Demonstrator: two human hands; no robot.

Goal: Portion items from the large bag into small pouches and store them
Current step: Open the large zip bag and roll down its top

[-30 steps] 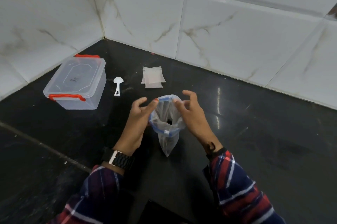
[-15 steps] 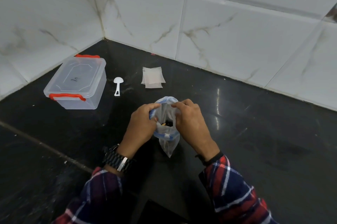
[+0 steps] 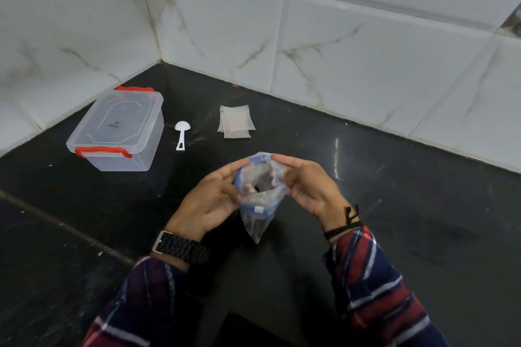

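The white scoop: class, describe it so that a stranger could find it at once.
Start at the tiled wall corner and come forward over the black counter. The white scoop lies between the clear box and the small pouches, the only solid white, handled thing there.

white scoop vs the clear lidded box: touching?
Apart. The head view shows a strip of bare black countertop between the white scoop and the clear lidded box, with the scoop lying to the box's right.

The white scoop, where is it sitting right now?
In the head view the white scoop lies on the black counter, left of centre, between the clear lidded box and the stack of small pouches, beyond the hands.
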